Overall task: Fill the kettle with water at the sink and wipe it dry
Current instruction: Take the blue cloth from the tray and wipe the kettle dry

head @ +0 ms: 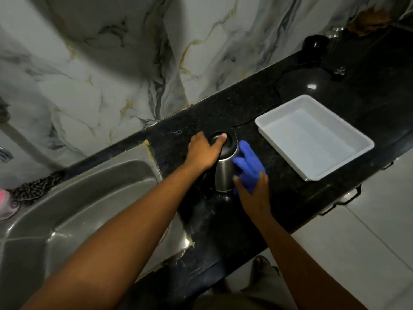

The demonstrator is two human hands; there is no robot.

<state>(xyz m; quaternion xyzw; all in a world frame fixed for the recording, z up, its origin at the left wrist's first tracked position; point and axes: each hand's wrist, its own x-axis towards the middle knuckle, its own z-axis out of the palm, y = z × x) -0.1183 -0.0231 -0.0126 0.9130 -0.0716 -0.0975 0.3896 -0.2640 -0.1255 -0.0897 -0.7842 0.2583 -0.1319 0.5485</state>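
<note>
A steel kettle [224,173] with a black lid stands upright on the black granite counter [290,198], just right of the sink [89,198]. My left hand [204,152] grips its black top, thumb lying across the lid. My right hand [252,189] presses a blue cloth [248,164] against the kettle's right side. The kettle's handle is mostly hidden under my left wrist.
A white rectangular tray [348,157] lies on the counter to the right of the kettle. A black kettle base [315,44] with its cord sits at the far right back. A dark patterned rag [33,189] and a pink object [4,204] lie at the sink's left rim. Marble wall behind.
</note>
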